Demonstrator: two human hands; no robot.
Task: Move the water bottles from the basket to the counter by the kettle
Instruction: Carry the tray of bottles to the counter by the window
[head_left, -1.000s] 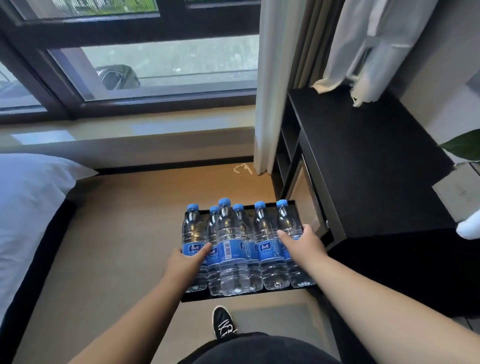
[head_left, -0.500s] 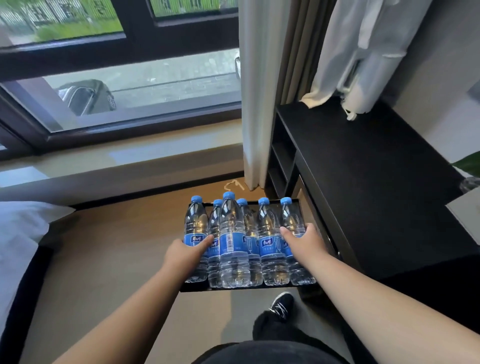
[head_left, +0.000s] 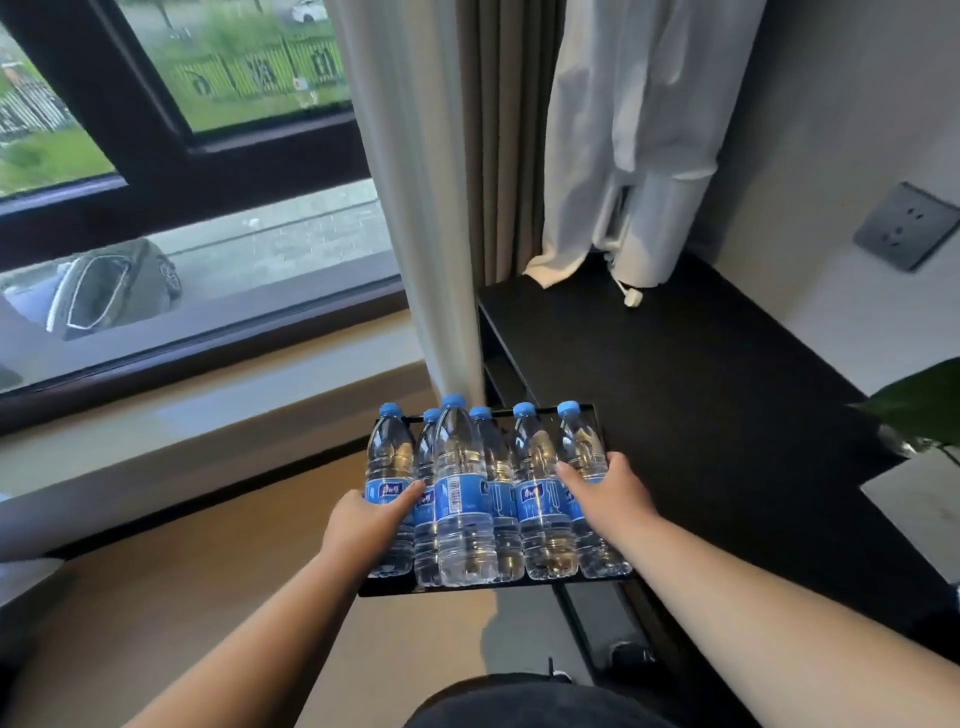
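Six water bottles (head_left: 465, 499), blue caps and blue labels, stand upright and packed together in a shallow black basket (head_left: 493, 586), which is carried in the air. Left hand (head_left: 366, 522) wraps the outermost bottle at 9 o'clock of the cluster. Right hand (head_left: 605, 491) wraps the outermost bottle at 3 o'clock. Black counter (head_left: 675, 395) lies at 2 o'clock, close beside the basket. Curtain (head_left: 441, 208) hangs at 12 o'clock.
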